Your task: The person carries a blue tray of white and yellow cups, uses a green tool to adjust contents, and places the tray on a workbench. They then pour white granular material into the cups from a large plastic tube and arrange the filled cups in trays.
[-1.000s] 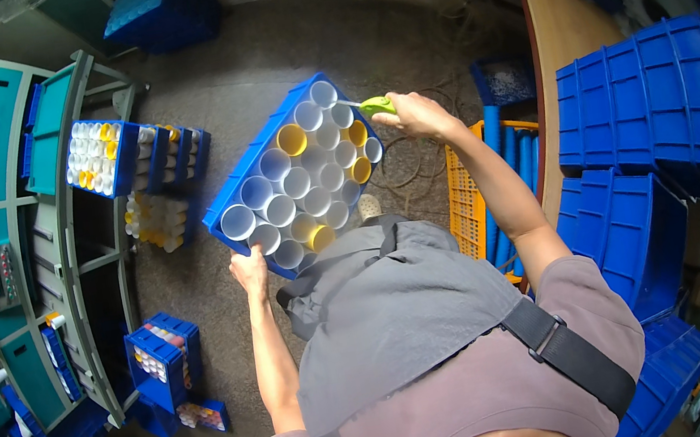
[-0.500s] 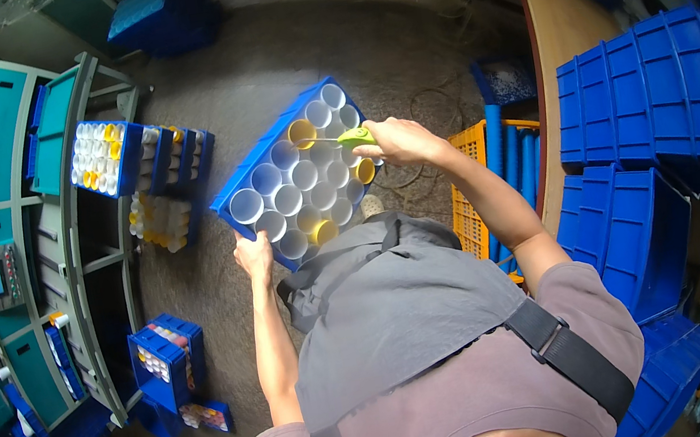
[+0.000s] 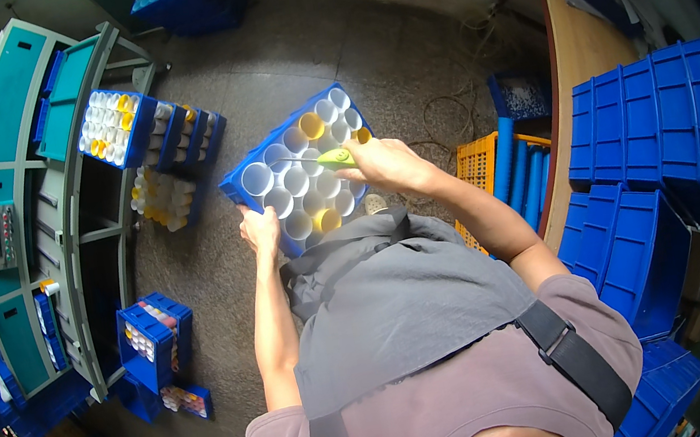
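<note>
the crate [image 3: 237,178] is in front of our apron [image 3: 397,293], its long side slanting up to the right; we cannot tell what bears it from below. round white cups [image 3: 257,178] and a few yellow ones [image 3: 312,126] fill it, mouths toward us. our left hand [image 3: 260,228] grasps its near left edge, thumb uppermost, fingers mostly hidden. our right hand [image 3: 387,164] is closed round the green handle of a thin tool [image 3: 336,159], whose shaft lies across the cup mouths; whether it touches them we cannot tell.

we judge the crate stiff and fairly weighty when full, best held by its rim at opposite ends. the cups look light, smooth and perhaps easily dented, so we would pinch one at its lip.

to our right are a yellow basket [image 3: 478,163] and stacked blue crates [image 3: 657,123].
</note>
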Demonstrator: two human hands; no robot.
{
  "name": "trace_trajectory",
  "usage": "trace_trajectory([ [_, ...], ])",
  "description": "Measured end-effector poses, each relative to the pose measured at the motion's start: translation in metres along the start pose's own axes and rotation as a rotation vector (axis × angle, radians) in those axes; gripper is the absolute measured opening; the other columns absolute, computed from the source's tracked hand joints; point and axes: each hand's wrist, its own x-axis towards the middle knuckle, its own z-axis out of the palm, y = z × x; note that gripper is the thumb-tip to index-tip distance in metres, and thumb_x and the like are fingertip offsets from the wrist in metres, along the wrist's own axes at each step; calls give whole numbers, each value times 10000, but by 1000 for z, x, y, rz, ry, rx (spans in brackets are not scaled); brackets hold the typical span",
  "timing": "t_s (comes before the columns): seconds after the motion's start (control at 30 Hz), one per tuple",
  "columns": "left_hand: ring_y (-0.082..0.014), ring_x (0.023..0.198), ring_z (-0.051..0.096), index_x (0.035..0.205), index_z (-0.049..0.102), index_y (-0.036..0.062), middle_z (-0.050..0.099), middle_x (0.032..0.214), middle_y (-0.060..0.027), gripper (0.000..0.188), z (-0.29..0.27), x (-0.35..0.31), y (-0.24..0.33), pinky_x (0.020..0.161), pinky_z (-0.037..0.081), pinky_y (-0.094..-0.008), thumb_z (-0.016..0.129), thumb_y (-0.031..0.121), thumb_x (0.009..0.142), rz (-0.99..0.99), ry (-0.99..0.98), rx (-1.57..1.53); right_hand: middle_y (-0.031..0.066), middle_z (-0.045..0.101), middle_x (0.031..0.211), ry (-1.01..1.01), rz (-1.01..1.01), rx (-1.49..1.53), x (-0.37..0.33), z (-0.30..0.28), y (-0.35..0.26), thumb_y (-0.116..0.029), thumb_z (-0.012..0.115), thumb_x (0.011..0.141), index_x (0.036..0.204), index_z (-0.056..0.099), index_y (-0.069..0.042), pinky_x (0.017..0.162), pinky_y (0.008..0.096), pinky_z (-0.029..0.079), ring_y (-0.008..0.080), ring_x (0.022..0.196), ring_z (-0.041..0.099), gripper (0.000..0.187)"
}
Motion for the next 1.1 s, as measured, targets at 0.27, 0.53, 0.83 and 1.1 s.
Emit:
trace_trajectory([
  [0.27,-463,1086,670,1544,270,-82,687,1119,-329,882,2,-4,4,988,516,-476,625,281,823,-34,11,14,231,697,853,-6,-75,-36,11,14,-25,-365,616,983,1139,512,-31,742,514,555,429,838,695,383],
  [0.53,-465,1097,667,1494,328,-125,679,1142,-334,831,4,14,-2,994,514,-486,614,263,817,-75,21,-7,248,677,829,47,-141,-51,-6,42,-12,-336,654,958,1094,483,-21,668,517,550,443,784,687,384],
  [0.83,-468,1076,673,1281,501,-119,693,1102,-328,597,3,11,-5,982,514,-489,607,251,824,-135,83,-51,216,692,771,-119,-124,-122,-40,75,-22,-384,657,944,1021,532,2,643,510,556,398,750,704,414],
  [1.1,-442,1023,701,907,731,-57,721,1007,-307,398,6,2,-38,943,526,-473,675,319,790,-181,123,-111,232,697,795,-43,18,-167,-47,76,21,-378,650,959,1024,535,27,678,508,558,418,782,706,426],
])
